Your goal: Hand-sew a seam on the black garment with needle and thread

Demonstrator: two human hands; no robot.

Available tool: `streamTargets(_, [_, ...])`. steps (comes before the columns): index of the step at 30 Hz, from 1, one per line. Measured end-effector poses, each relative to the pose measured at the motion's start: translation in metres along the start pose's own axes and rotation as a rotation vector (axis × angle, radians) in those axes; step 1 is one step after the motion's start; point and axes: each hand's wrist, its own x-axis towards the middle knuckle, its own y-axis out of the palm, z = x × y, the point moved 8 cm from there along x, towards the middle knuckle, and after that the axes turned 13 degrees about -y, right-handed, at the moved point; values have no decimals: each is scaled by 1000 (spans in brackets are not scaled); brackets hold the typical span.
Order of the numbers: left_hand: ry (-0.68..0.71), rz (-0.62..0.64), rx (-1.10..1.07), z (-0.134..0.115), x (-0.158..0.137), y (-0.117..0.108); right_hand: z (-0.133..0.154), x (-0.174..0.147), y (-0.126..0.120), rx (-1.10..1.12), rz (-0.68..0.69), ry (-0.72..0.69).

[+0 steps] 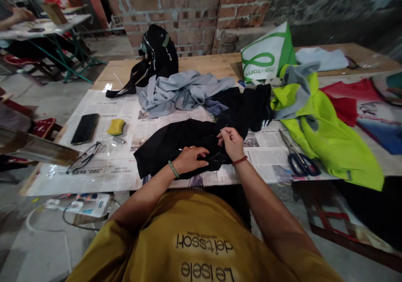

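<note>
A black cloth garment [176, 141] lies bunched on the newspaper in front of me. My left hand [191, 159] rests on it with the fingers stretched out and the thumb apart. Over the garment's right part, my right hand [230, 141] is closed in a pinch on what looks like a thin needle [225, 127]; the fingers partly hide it. A pale thread [215, 154] runs across the dark fabric below that hand. More black clothing [251, 104] with white stripes and a grey garment [185, 90] lie just beyond.
Scissors [298, 158] lie at right beside a neon yellow garment [333, 135]. On the left are a phone [84, 128], a yellow sponge [116, 127], a small spool [119, 140] and glasses [84, 158]. A black bag [160, 51] and a green-white bag [266, 55] stand behind.
</note>
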Motion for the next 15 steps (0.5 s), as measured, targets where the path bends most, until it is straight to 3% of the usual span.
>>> streamTargets(3, [-13, -10, 6, 2, -3, -3, 1, 0, 0, -1, 0, 4])
streamTargets(10, [103, -83, 192, -4, -30, -16, -3, 0, 0, 21, -6, 7])
streamTargets(15, [59, -99, -165, 17, -35, -13, -6, 4, -2, 132, -43, 51])
